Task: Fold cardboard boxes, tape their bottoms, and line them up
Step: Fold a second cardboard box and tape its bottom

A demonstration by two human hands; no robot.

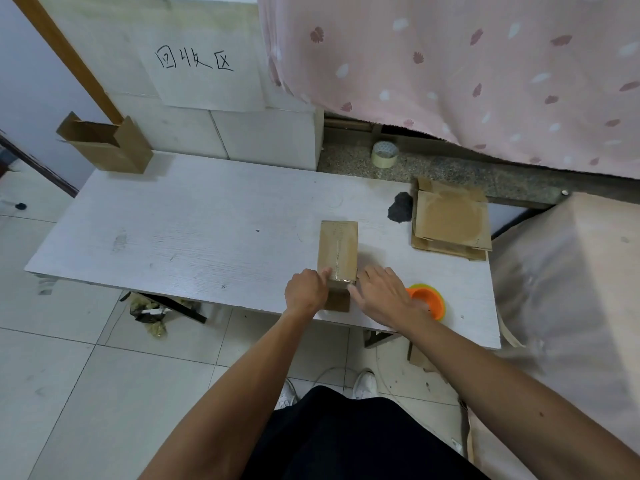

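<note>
A small folded cardboard box [338,251] stands bottom-up near the front edge of the white table [194,220], with a strip of clear tape along its seam. My left hand [306,291] has its fingers curled against the box's near left corner, the thumb pressing the tape end. On the near right corner my right hand [382,294] rests with straight fingers. An orange tape dispenser [429,301] lies just right of my right hand. A stack of flat cardboard blanks [450,220] sits at the table's right side. An assembled open box [104,143] stands at the far left corner.
A roll of clear tape [384,153] sits on the stone ledge behind the table. A black lump [401,206] lies beside the blanks. A pink curtain [450,64] hangs at the back right. A padded seat [571,289] borders the table's right end.
</note>
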